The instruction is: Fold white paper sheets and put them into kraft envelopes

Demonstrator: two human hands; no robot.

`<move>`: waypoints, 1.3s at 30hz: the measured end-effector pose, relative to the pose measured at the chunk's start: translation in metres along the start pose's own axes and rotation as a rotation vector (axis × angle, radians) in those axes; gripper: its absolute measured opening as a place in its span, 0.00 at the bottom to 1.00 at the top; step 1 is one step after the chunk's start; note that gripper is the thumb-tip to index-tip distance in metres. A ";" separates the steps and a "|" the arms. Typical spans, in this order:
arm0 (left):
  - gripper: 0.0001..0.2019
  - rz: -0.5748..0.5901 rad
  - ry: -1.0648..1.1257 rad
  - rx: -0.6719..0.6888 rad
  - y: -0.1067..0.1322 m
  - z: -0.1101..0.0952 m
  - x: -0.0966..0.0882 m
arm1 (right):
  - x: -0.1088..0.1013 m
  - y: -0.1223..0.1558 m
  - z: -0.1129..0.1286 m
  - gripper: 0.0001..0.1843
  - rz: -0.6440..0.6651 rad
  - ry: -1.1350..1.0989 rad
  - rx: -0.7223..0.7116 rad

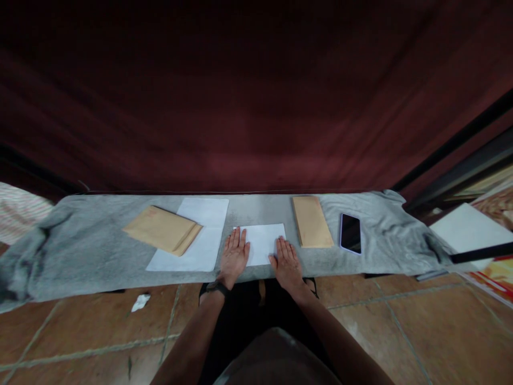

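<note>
A white sheet of paper (262, 243), which looks folded, lies flat in front of me on a grey cloth. My left hand (235, 254) rests palm down at its left edge, fingers stretched forward. At the right edge my right hand (287, 261) is also laid flat, fingers out and thumb pointing inward. Neither hand grips anything. To the left, a stack of brown envelopes (162, 229) lies slanted over larger white sheets (212, 224). Just right of my right hand is a neater stack of brown envelopes (312, 222).
Grey cloth (382, 230) covers the long narrow bench. A phone (350, 233) with a dark screen lies on it at the right. Behind rises a dark red curtain-like surface (256, 133). A white board (473, 230) stands at far right; crumpled tissue (140, 302) lies on the tiled floor.
</note>
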State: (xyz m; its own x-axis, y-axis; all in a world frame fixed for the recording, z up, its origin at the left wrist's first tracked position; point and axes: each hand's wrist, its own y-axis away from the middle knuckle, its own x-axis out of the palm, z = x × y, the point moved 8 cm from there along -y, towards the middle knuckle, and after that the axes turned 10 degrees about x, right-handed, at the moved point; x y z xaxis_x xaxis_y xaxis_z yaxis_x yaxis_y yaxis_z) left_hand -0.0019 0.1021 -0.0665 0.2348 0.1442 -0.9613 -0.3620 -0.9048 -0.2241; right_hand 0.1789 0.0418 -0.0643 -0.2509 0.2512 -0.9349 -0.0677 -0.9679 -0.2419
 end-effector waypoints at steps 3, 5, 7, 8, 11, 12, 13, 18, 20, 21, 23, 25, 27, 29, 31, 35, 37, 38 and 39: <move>0.29 0.004 0.005 -0.006 -0.001 0.000 0.002 | -0.005 0.007 -0.015 0.32 0.005 0.020 0.032; 0.30 0.005 0.009 -0.012 -0.001 0.001 0.003 | -0.007 0.012 -0.021 0.32 0.006 0.039 0.041; 0.30 0.001 0.013 -0.018 0.000 0.001 0.003 | -0.009 0.016 -0.025 0.32 0.002 0.054 0.048; 0.31 -0.003 0.014 -0.019 0.001 0.002 0.002 | -0.010 0.017 -0.026 0.32 -0.003 0.057 0.053; 0.31 -0.020 0.014 -0.021 0.009 0.003 -0.001 | -0.012 0.020 -0.028 0.31 -0.021 0.051 0.065; 0.31 -0.028 0.012 -0.026 0.014 0.004 -0.003 | -0.013 0.021 -0.029 0.31 -0.026 0.045 0.068; 0.31 -0.039 0.010 -0.033 0.020 0.005 -0.004 | -0.014 0.021 -0.029 0.30 -0.030 0.038 0.070; 0.30 -0.112 -0.014 -0.052 0.052 0.000 -0.014 | -0.020 0.013 -0.033 0.25 -0.013 -0.007 0.170; 0.29 -0.135 -0.025 -0.057 0.061 -0.004 -0.018 | -0.022 0.006 -0.035 0.23 0.005 0.003 0.236; 0.29 -0.143 -0.028 -0.062 0.063 -0.006 -0.019 | -0.022 0.002 -0.035 0.22 0.018 0.013 0.263; 0.29 -0.149 -0.025 -0.076 0.066 -0.009 -0.021 | -0.021 -0.006 -0.034 0.21 0.057 0.027 0.307; 0.29 -0.147 -0.020 -0.085 0.065 -0.010 -0.022 | -0.019 -0.014 -0.034 0.18 0.112 0.029 0.350; 0.29 -0.146 -0.019 -0.089 0.065 -0.010 -0.021 | -0.016 -0.019 -0.036 0.16 0.168 0.025 0.389; 0.29 -0.150 -0.026 -0.091 0.064 -0.010 -0.021 | -0.013 -0.022 -0.038 0.15 0.208 0.013 0.418; 0.29 -0.157 -0.033 -0.090 0.065 -0.010 -0.021 | -0.011 -0.023 -0.042 0.15 0.224 -0.030 0.440; 0.29 -0.162 -0.026 -0.086 0.066 -0.010 -0.021 | -0.010 -0.023 -0.049 0.08 0.198 -0.244 0.469; 0.29 -0.165 -0.006 -0.078 0.066 -0.009 -0.021 | -0.011 -0.026 -0.050 0.06 0.188 -0.326 0.446; 0.29 -0.172 0.010 -0.076 0.067 -0.009 -0.021 | -0.012 -0.028 -0.049 0.08 0.184 -0.354 0.429; 0.29 -0.181 0.029 -0.075 0.068 -0.007 -0.022 | -0.015 -0.032 -0.049 0.10 0.180 -0.379 0.414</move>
State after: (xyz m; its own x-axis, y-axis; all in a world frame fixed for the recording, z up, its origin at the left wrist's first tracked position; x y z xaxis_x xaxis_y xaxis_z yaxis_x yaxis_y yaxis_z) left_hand -0.0249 0.0347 -0.0597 0.3164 0.2970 -0.9010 -0.2434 -0.8926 -0.3796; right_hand 0.2317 0.0686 -0.0557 -0.6162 0.1403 -0.7750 -0.3441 -0.9331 0.1047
